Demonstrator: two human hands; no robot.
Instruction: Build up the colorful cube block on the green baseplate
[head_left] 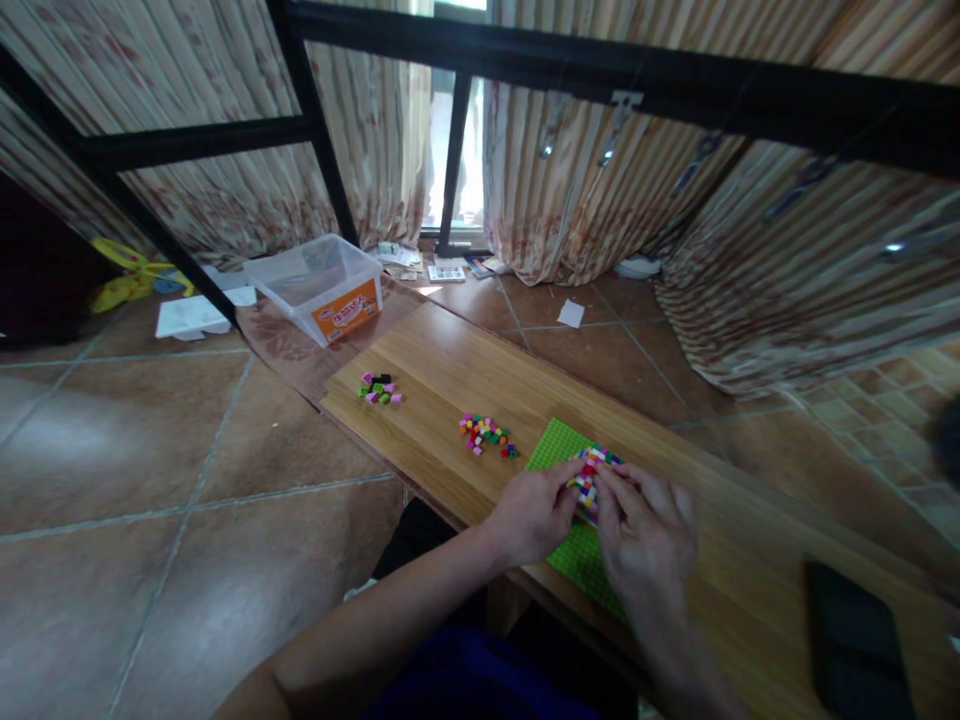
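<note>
A green baseplate [553, 450] lies on a wooden table [450, 370]. On it stands a small multicoloured brick build [591, 472]. My left hand [534, 512] has its fingers pinched against the left side of the build. My right hand [646, 530] is curled round the build's right side, fingers pressed on the bricks. Both hands cover the lower part of the build and much of the plate.
A loose pile of mixed coloured bricks [486, 434] lies left of the plate; a smaller pile of purple, green and black bricks [379, 388] is farther left. A clear plastic tub [319, 285] sits at the table's far end. A dark phone [855, 640] lies at right.
</note>
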